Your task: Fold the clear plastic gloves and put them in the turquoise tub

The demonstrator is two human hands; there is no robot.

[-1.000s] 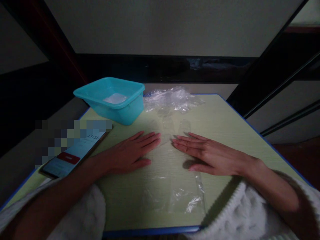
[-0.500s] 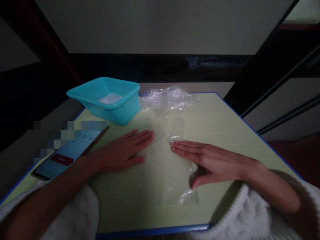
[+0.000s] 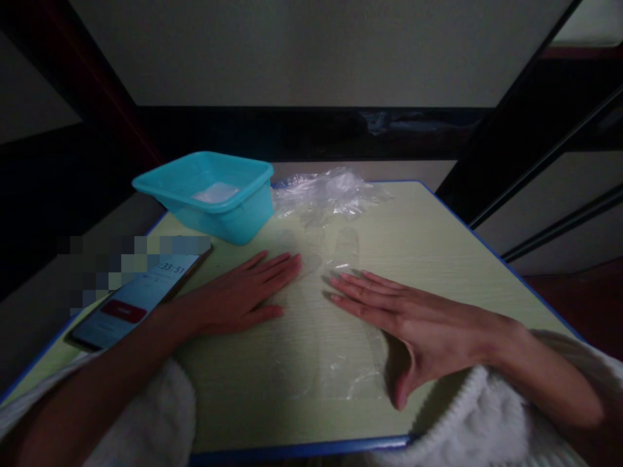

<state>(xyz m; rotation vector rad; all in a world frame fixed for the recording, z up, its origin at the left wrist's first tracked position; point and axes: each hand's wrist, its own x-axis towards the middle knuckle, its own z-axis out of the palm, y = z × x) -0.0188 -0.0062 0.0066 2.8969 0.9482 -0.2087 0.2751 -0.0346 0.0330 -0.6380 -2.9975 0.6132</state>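
A thin clear plastic glove (image 3: 335,350) lies flat on the pale green table (image 3: 438,246) between my hands. My left hand (image 3: 243,295) rests flat on the table at the glove's left edge, fingers stretched out. Over the glove's right side lies my right hand (image 3: 413,318), fingers straight and close together, with the thumb spread downward toward the glove's cuff. Neither hand grips anything.
A turquoise plastic tub (image 3: 214,194) with something pale inside stands at the back left. A heap of clear plastic gloves (image 3: 331,191) lies behind the flat one. A phone (image 3: 136,295) with a lit screen lies at the left edge. The table's blue front edge (image 3: 302,449) is near.
My right hand has slid toward me along the glove and its thumb has swung out and down. The left hand has stayed in place.
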